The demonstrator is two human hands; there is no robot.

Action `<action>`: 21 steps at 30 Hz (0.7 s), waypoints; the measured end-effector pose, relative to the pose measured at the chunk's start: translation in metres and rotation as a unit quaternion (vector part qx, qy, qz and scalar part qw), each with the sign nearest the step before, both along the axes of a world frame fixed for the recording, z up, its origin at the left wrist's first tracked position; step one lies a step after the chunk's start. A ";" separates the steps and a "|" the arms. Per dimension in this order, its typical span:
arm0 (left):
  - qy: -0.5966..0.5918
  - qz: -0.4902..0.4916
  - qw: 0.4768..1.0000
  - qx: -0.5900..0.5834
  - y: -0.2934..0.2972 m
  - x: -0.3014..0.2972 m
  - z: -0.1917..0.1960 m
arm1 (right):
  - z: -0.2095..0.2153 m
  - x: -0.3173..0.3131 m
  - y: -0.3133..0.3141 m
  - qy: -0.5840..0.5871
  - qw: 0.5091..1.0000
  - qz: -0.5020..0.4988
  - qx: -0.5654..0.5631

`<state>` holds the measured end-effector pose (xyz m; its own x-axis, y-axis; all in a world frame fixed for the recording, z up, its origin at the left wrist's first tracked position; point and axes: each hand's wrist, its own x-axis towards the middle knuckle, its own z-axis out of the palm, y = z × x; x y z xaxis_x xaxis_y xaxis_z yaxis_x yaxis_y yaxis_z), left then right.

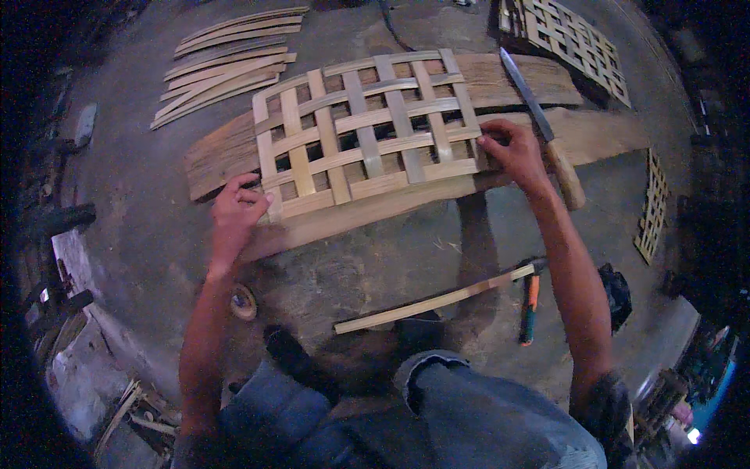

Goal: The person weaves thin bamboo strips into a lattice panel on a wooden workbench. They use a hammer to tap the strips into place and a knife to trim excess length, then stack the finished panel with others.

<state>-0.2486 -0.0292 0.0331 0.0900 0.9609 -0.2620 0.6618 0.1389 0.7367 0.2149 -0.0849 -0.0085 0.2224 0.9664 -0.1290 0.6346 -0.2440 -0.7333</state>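
A woven lattice panel (361,144) of flat pale and greyish bamboo strips lies over a low wooden bench (351,216), with square gaps between the strips. My left hand (238,207) is at its near left corner, thumb and fingers closed on the edge. At the right edge, my right hand (512,148) pinches the panel between thumb and curled fingers. Just beyond that hand, a long knife (564,173) with a wooden handle lies across the bench, its blade pointing away from me.
Loose bamboo strips (226,59) are spread on the floor at the far left. More woven panels (574,43) lie at the far right, another (653,207) at the right. Near my feet are a long wooden strip (437,302) and a hammer (530,309) with an orange and green handle.
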 end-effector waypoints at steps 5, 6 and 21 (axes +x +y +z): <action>-0.048 -0.002 0.999 0.009 0.001 -0.005 -0.011 | -0.004 0.011 -0.001 0.094 0.995 -0.026 -0.030; -0.050 0.001 0.999 0.000 0.001 -0.006 -0.010 | -0.004 0.014 -0.001 0.108 0.993 -0.025 -0.036; -0.034 -0.020 0.998 0.041 0.006 -0.012 -0.024 | -0.003 0.016 -0.005 0.128 0.992 -0.002 -0.021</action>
